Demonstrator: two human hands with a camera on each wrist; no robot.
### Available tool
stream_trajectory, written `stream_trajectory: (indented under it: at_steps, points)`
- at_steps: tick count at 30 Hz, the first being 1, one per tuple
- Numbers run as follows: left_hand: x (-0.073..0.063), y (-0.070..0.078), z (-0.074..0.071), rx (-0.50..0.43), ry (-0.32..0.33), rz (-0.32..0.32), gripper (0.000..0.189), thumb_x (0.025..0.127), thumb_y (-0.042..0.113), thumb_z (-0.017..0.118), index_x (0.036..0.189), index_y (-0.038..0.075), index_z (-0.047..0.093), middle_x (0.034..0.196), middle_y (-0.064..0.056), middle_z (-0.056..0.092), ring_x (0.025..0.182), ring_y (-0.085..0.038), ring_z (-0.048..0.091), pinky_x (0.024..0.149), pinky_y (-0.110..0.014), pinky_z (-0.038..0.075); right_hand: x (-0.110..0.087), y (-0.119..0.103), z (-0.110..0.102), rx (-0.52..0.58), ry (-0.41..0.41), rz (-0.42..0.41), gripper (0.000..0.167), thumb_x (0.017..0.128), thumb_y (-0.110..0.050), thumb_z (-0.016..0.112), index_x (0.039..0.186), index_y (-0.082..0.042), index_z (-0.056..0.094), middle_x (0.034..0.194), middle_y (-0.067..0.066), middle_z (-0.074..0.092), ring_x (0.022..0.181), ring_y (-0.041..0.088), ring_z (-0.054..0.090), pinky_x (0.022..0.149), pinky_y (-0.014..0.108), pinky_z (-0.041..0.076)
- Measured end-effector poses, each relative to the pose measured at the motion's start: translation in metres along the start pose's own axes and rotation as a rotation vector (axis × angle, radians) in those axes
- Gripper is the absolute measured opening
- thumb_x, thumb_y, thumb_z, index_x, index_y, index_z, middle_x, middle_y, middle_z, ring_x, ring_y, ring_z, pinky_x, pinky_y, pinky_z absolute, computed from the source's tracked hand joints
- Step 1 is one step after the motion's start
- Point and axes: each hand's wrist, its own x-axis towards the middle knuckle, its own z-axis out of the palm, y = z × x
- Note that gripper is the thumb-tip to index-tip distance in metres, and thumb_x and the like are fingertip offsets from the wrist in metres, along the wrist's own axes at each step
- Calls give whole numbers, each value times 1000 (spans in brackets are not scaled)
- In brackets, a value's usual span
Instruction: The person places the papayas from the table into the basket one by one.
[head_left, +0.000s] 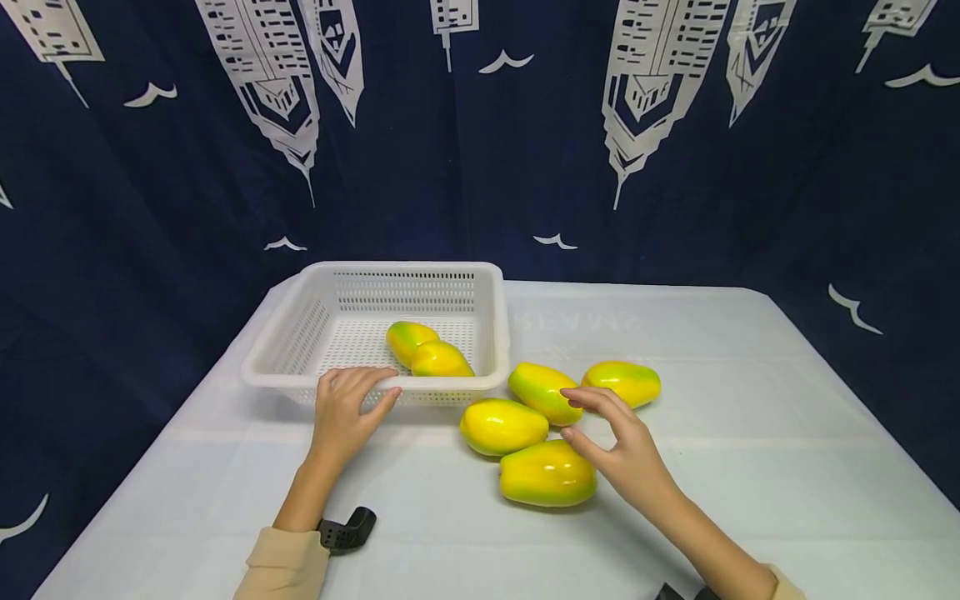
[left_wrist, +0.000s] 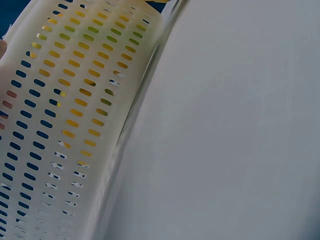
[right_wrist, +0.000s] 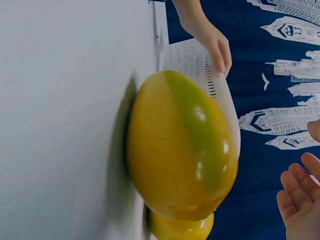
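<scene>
Apparently the right hand (head_left: 628, 454) is reaching, loosely spread and empty, toward mangoes (head_left: 504, 427) beside the white basket (head_left: 450, 384) the left hand (head_left: 343, 421) is gripping; picking one up is calling for closing in.

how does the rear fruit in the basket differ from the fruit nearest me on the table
The rear fruit lies inside the basket; the nearest fruit lies outside it on the table. The rear fruit is partly hidden by another fruit, while the nearest fruit shows almost whole. The rear fruit lies slanted; the nearest fruit lies roughly crosswise. Both are yellow with some green.
</scene>
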Motion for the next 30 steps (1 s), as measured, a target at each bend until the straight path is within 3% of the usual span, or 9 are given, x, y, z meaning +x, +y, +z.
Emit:
stream_trajectory:
  at_steps: [12,25,30]
  points:
    - [0,2,-2,0,-13,-7,24,76,26,68,98,16,67,93,-3,70,90,-23,60,87,-42,30,-11,5,8,53,-26,-43,45,76,-2,68,119,-11,55,115,3,57,105,-2,48,92,7,33]
    - [-2,2,0,-2,-12,-10,24,75,26,68,97,16,67,92,-3,70,90,-23,59,87,-42,30,-17,14,16,11,-94,49,43,79,-12,68,119,-14,55,119,-4,54,113,-2,45,96,4,29]
    - [-1,1,-1,-1,-8,-6,24,75,26,68,97,16,67,93,-3,69,91,-23,59,87,-42,30,-16,18,16,4,-86,34,43,79,-12,68,119,-16,55,119,-3,54,113,-2,45,97,4,27]
